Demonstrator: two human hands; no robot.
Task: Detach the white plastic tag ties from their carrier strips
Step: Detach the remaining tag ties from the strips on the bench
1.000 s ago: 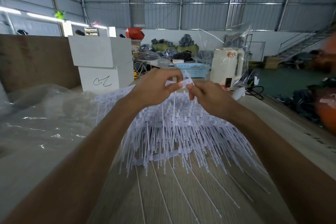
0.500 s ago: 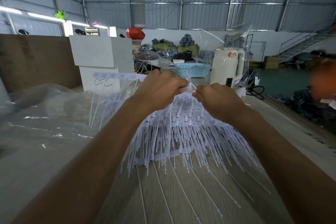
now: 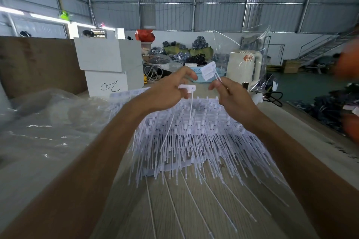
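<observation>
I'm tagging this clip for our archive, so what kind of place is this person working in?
Most likely a warehouse or small factory floor: corrugated metal walls on steel framing, stacked white cartons, and piles of bagged goods behind a worktable heaped with tag ties.

Both forearms reach forward; left hand (image 3: 165,91) pinches a tie (image 3: 186,88), right hand (image 3: 231,95) apparently grips several ties' (image 3: 208,72) stems
</observation>
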